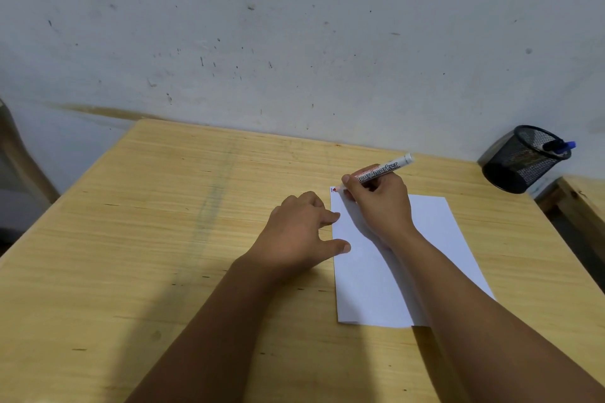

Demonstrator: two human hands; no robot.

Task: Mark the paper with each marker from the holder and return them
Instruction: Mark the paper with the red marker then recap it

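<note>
A white sheet of paper lies on the wooden table. My right hand grips an uncapped red board marker, its red tip touching the paper's far left corner beside a short red line. My left hand rests flat on the table, fingertips pressing the paper's left edge; whether it hides the cap I cannot tell. A black mesh holder stands at the table's far right corner with a blue-capped marker leaning inside.
A stained white wall rises right behind the table. A second wooden surface adjoins on the right, with a gap between. A wooden chair part shows at the far left.
</note>
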